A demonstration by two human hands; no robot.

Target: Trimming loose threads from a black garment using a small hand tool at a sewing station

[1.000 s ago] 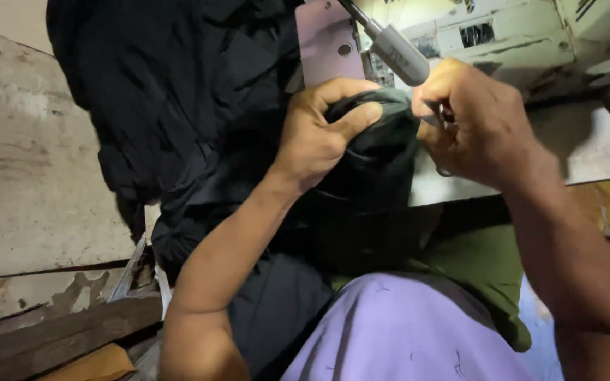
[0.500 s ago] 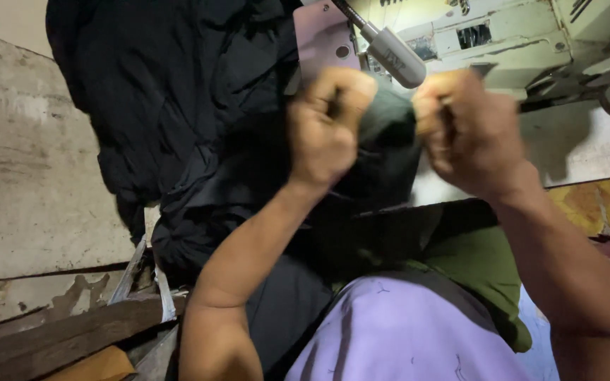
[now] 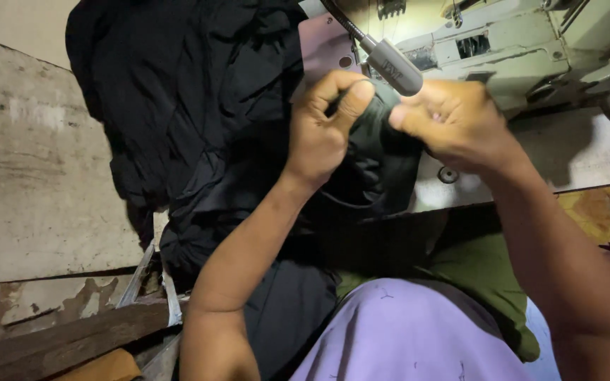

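Both hands hold up one piece of dark fabric (image 3: 379,166) in front of a sewing machine (image 3: 531,53). My left hand (image 3: 326,123) pinches its upper edge between thumb and fingers. My right hand (image 3: 453,123) grips the same edge just to the right, fingers curled over it. The fabric hangs down between the two hands toward my lap. A grey lamp head on a flexible neck (image 3: 390,65) sits just above the hands.
A large heap of black cloth (image 3: 192,106) lies to the left, against a worn wall (image 3: 30,176). The pale machine table (image 3: 573,159) runs behind the hands. Wooden boards (image 3: 65,342) lie at lower left. Lilac and green clothing covers my lap (image 3: 418,331).
The hands were clenched into fists pulling the fabric apart half a second ago; now the fingers have loosened into a pinch on its top edge, and both hands sit slightly lower.
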